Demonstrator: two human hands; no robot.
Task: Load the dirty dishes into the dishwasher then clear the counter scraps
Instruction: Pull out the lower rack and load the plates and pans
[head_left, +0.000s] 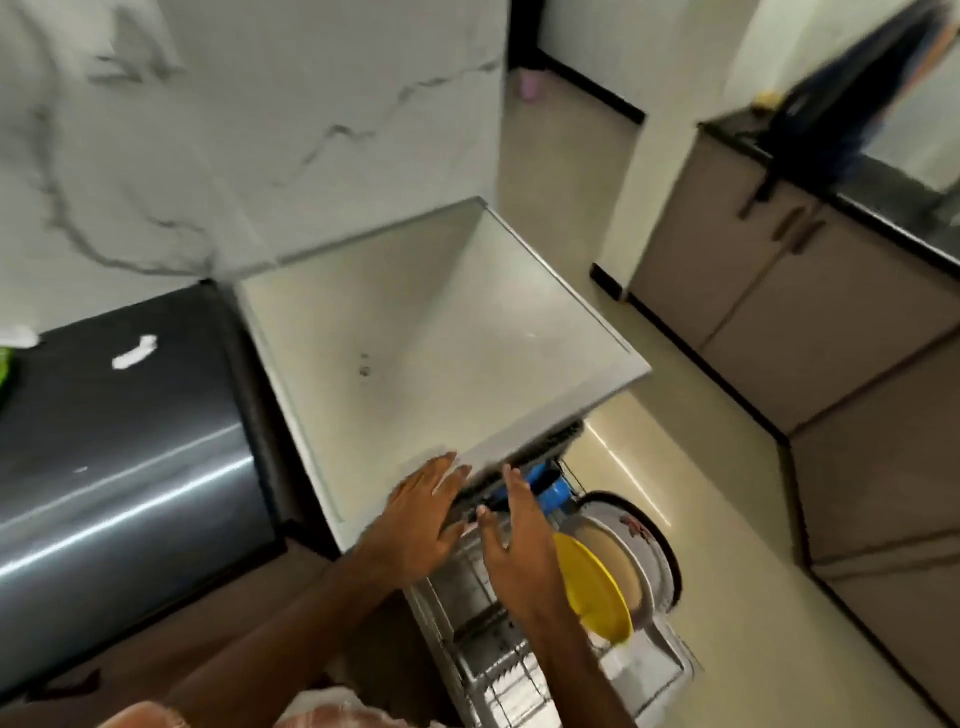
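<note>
Standing just right of both hands (423, 514) (522, 540): yellow plate (595, 590)

My bare forearms reach in from 6 o'clock. My left hand (423, 514) is flat, fingers straight toward 1 o'clock. My right hand (514, 545), just beside it, has its fingers spread toward 12 o'clock.

Plates (597, 587) in rack (493, 670) below dishwasher (431, 338)

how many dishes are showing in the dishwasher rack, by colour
yellow plate: 1
pale plate with dark rim: 1
blue item, kind unclear: 1
total: 3 visible; more may be hidden
</note>
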